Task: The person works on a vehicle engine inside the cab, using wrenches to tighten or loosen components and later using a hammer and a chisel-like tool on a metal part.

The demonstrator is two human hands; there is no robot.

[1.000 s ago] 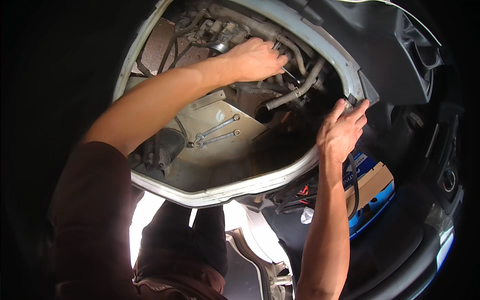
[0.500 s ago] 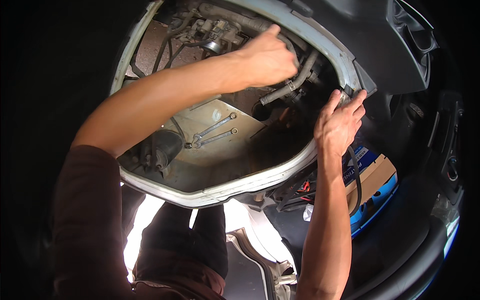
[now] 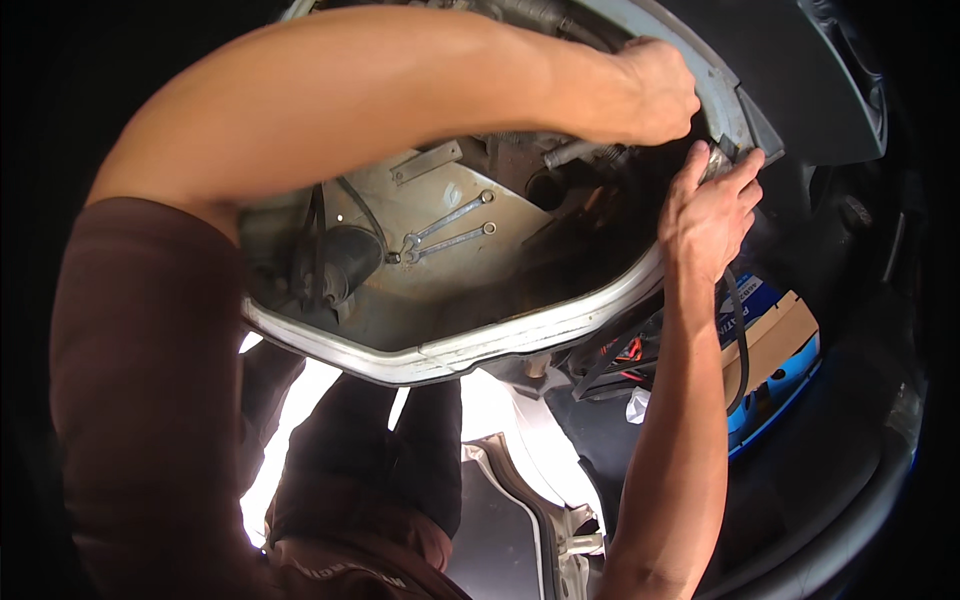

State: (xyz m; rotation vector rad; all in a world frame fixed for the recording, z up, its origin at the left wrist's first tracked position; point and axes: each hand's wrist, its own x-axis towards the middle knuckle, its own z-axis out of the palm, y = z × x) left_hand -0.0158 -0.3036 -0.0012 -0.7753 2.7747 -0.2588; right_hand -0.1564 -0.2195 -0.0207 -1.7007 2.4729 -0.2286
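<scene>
My left hand (image 3: 655, 90) is curled at the upper right inside the engine bay opening, over hoses (image 3: 578, 150) near the rim; what its fingers hold is hidden. My right hand (image 3: 710, 212) grips the right side of the pale metal rim (image 3: 500, 333), fingers over a corner bracket. Two combination wrenches (image 3: 449, 218) lie side by side on a tan metal panel (image 3: 505, 260) inside the bay. A dark rounded part (image 3: 352, 262) with a cable sits left of them.
Black plastic trim (image 3: 830, 90) curves along the right. Below right are a blue box with cardboard (image 3: 775, 355), red and black items (image 3: 628, 350) and a dark padded surface. A white-edged panel (image 3: 505, 500) shows at the bottom beside my legs.
My left arm has swung up and right, its hand now higher along the right rim and covering more of the engine. My right hand keeps its hold as the view has shifted.
</scene>
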